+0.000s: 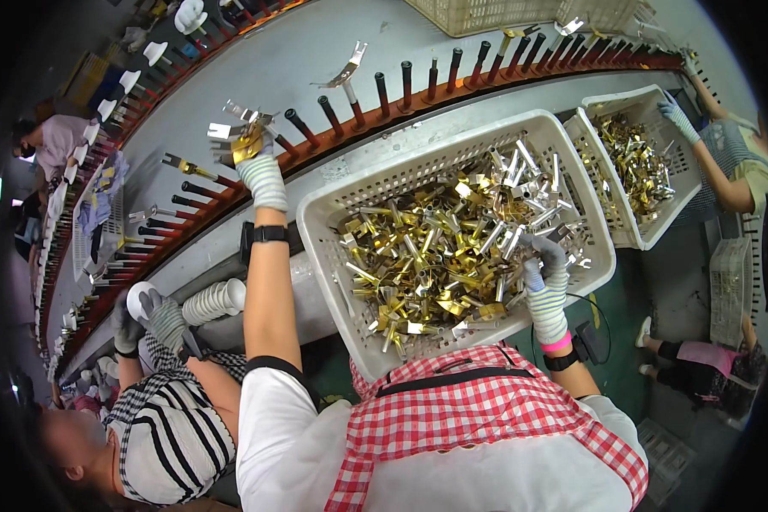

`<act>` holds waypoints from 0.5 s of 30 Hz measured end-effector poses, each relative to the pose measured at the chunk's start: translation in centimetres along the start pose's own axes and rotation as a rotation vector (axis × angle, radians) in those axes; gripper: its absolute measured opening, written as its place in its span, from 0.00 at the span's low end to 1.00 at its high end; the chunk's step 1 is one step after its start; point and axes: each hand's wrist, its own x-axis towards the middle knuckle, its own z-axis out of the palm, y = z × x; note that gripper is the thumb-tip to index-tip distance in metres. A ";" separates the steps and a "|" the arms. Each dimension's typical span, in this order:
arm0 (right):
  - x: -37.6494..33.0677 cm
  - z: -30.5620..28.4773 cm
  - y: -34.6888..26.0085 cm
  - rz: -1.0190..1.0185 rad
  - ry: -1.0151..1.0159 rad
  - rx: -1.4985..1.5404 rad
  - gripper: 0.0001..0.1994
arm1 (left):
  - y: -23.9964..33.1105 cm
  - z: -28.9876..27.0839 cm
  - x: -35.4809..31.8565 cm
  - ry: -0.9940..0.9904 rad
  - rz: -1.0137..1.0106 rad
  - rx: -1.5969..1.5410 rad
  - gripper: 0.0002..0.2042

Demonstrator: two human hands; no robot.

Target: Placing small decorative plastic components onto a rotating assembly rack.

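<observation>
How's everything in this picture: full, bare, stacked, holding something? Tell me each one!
Left hand: gloved, holding a gold piece
Right hand: gloved, among the metal pieces; grip unclear
Big basket: open on top, heaped with metal pieces
Small basket: open on top, partly filled
Rods: some bare, some occupied
White cups: stacked, lying sideways
Apron: worn

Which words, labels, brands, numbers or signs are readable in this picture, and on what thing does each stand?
None can be read.
Large white basket and metal parts: no legible marking.
Checked apron: pattern only, no readable text.
Black band on the left wrist: no legible marking.
Distant background: too small and blurred to tell.
</observation>
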 end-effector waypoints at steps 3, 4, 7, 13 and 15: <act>-0.2 -0.4 0.4 -0.007 0.032 -0.034 0.13 | 6.5 0.6 -4.5 0.045 -0.663 -0.224 0.19; -0.2 -0.6 0.5 -0.002 0.046 -0.043 0.13 | 7.2 1.4 -5.7 0.029 -0.669 -0.226 0.19; -0.3 -0.2 0.4 -0.001 0.045 -0.017 0.13 | 9.6 -0.1 -7.6 0.073 -0.673 -0.730 0.17; -0.2 0.3 0.7 0.011 0.026 -0.011 0.13 | 15.0 1.5 -9.9 -0.184 -0.463 -0.876 0.20; -0.2 0.5 0.3 0.008 0.023 -0.014 0.12 | 15.7 3.2 -9.6 -0.344 -0.471 -0.970 0.21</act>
